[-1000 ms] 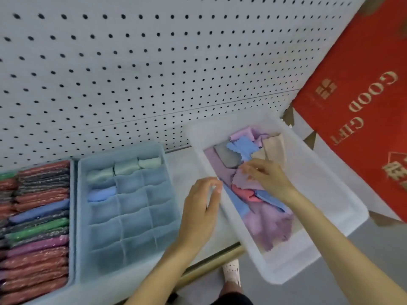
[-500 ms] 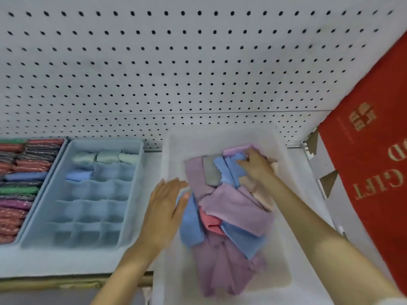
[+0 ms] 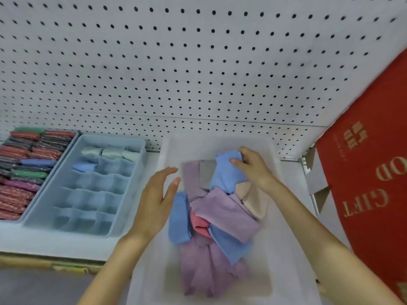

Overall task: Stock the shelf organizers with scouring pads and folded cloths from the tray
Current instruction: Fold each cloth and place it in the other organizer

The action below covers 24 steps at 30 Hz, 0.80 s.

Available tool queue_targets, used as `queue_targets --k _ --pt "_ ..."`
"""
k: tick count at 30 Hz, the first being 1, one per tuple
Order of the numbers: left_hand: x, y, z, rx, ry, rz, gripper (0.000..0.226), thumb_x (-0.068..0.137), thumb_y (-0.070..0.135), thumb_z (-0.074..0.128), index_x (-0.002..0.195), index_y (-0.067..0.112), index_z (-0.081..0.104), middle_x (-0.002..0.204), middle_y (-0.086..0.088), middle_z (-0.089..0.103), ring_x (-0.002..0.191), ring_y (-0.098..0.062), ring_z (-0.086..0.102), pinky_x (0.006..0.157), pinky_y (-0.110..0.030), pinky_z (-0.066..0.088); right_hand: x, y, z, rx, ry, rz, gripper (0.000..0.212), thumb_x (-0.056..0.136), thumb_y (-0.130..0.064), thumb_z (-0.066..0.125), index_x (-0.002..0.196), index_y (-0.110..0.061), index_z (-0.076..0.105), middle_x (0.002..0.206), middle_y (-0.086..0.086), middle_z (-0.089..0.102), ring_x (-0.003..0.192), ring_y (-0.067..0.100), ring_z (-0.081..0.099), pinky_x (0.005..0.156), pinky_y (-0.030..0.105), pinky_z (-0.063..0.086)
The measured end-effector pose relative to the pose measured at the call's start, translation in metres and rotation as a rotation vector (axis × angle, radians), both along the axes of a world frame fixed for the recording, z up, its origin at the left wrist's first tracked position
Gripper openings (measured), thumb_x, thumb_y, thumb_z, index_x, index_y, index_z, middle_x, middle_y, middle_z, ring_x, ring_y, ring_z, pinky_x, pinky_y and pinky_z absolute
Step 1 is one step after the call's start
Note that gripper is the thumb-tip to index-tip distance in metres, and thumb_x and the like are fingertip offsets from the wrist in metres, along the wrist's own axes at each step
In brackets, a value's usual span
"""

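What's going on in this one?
A person is picking through a heap of loose cloths in the white tray. Their right hand grips a blue cloth at the far end of the heap. The left hand is open, fingers straight, by the tray's left wall. On the shelf to the left, the blue divided organizer holds a few folded cloths in its back rows. Beyond it lie packed scouring pads.
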<state>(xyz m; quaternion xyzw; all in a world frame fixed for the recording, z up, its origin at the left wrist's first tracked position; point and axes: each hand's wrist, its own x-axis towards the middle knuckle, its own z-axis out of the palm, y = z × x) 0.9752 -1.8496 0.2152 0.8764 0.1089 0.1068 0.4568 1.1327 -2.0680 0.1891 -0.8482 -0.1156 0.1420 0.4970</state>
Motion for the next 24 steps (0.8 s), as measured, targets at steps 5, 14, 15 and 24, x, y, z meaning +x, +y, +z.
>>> queue_targets --k 5,14,15,24 --pt "0.031 -0.015 0.034 -0.398 0.049 -0.099 0.084 0.077 0.049 0.062 0.148 0.025 0.024 0.150 0.013 0.029 0.137 0.003 0.027 0.095 0.002 0.026 -0.042 0.003 0.101 0.257 -0.086 0.262 0.016 0.088 -0.013 0.062 0.082 -0.003 0.051 0.072 -0.001 0.051 0.067 0.009 0.048 0.060 0.022 0.037" --pt "0.038 -0.006 0.094 -0.972 0.245 -0.638 0.081 0.068 0.041 0.082 0.136 0.018 0.046 0.122 -0.011 0.064 0.103 -0.024 0.064 0.085 -0.035 0.052 -0.098 0.002 0.196 0.480 -0.057 0.244 0.006 0.088 -0.010 0.056 0.090 -0.007 0.061 0.086 -0.004 0.067 0.084 0.013 0.063 0.078 0.025 0.049" --pt "0.035 -0.006 0.099 -0.987 0.256 -0.620 0.067 0.070 0.030 0.080 0.130 0.016 0.053 0.119 -0.012 0.066 0.101 -0.024 0.065 0.085 -0.036 0.052 -0.102 0.003 0.196 0.480 -0.046 0.211 0.010 0.088 -0.011 0.058 0.094 -0.005 0.061 0.089 -0.003 0.069 0.085 0.014 0.064 0.078 0.026 0.050" --pt "0.001 -0.011 0.104 -0.843 0.117 -0.313 0.021 0.084 0.014 0.069 0.100 -0.001 0.068 0.100 -0.019 0.068 0.089 -0.028 0.058 0.082 -0.045 0.042 -0.136 0.012 0.157 0.278 -0.258 -0.308 0.014 0.085 -0.008 0.068 0.081 0.002 0.059 0.073 0.014 0.063 0.068 0.013 0.056 0.063 0.030 0.044"
